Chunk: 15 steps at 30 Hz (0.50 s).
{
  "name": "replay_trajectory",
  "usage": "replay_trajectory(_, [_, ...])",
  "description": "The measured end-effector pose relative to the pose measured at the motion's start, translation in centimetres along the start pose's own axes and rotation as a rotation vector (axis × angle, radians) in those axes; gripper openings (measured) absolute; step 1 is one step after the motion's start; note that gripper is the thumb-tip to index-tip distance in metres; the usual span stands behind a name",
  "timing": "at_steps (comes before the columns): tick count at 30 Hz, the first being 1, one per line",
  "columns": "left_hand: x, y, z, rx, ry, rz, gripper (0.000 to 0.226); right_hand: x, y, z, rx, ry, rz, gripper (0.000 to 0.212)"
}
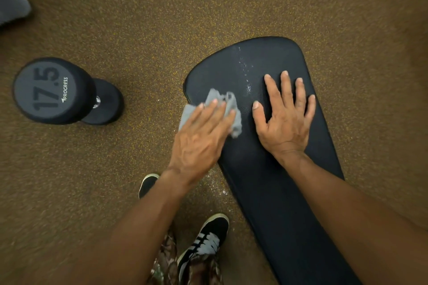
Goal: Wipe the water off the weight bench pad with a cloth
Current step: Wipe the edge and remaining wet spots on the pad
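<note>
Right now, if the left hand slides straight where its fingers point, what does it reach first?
The left hand would probably reach the water droplets on the bench pad first.

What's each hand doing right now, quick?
Left hand: open, fingers pressing the crumpled grey cloth onto the black padded bench pad.
Right hand: open, flat on the pad, holding nothing.

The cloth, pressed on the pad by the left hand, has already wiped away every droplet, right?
No. In the head view the left hand presses the cloth on the pad, but droplets lie unwiped on it, between the cloth and the flat right hand.
</note>
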<state>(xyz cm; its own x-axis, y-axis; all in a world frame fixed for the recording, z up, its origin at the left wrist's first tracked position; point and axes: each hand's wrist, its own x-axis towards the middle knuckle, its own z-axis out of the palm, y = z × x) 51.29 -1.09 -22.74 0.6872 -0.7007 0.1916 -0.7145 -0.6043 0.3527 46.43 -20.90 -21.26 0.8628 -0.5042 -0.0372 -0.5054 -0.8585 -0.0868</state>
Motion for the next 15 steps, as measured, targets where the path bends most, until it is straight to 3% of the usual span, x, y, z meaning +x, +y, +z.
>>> replay_trajectory(3, [-2.5,-1.2,-0.9,0.013,-0.011,0.03,0.042,0.0,0.1,0.0,-0.003,0.004,0.006,0.061])
replay_trajectory(8, [-0.3,1.5,0.7,-0.073,0.089,-0.219,0.041,0.0,0.1,0.1,-0.01,0.012,-0.001,0.061])
replay_trajectory(12, [-3.7,0.8,0.2,-0.058,0.028,-0.042,0.046,0.0,0.1,0.2,-0.015,0.012,-0.014,0.063])
replay_trajectory(15, [-2.4,0.4,-0.3,0.012,0.031,-0.131,0.045,-0.1,0.1,0.2,-0.009,0.017,-0.016,0.063])
